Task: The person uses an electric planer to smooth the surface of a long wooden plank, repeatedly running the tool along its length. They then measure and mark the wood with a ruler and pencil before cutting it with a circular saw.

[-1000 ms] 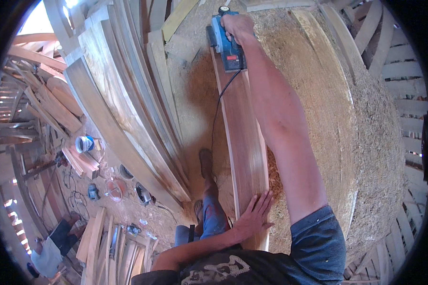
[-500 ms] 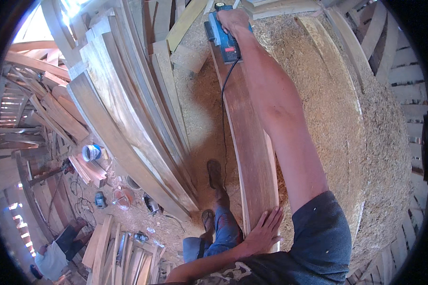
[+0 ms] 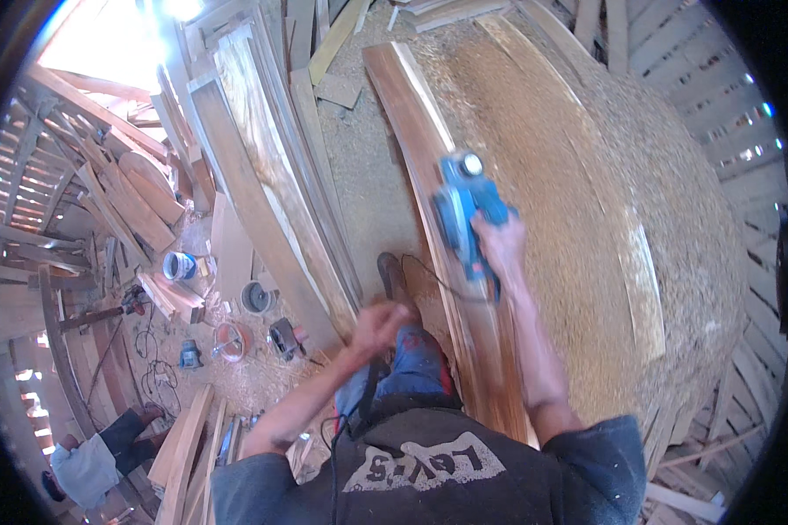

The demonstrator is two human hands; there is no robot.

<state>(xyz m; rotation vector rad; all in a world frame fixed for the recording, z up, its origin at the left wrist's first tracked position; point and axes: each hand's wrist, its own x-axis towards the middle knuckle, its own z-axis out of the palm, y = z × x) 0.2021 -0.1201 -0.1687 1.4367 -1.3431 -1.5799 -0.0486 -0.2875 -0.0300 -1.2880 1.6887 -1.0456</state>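
My right hand point(image 3: 502, 243) grips the handle of a blue electric hand planer point(image 3: 464, 214). The planer is over the middle of a long reddish-brown board point(image 3: 411, 127); whether its sole touches the wood I cannot tell. A dark power cord point(image 3: 438, 278) loops from the planer's rear toward my legs. My left hand point(image 3: 381, 327) is off the board, raised in front of my thigh with its fingers curled and a little blurred. A dark strap or cord hangs just below it; what it holds, if anything, is hidden.
Long planks point(image 3: 254, 188) lean at the left. Wood shavings point(image 3: 569, 262) cover the right side. Buckets point(image 3: 180, 266), a blue power tool point(image 3: 190, 353) and loose cables lie on the left floor. Another person point(image 3: 92, 464) is at the lower left.
My right hand has drawn the planer back from the board's far end to its middle. My left hand has left the near end of the board and come up to the left, fingers curled.
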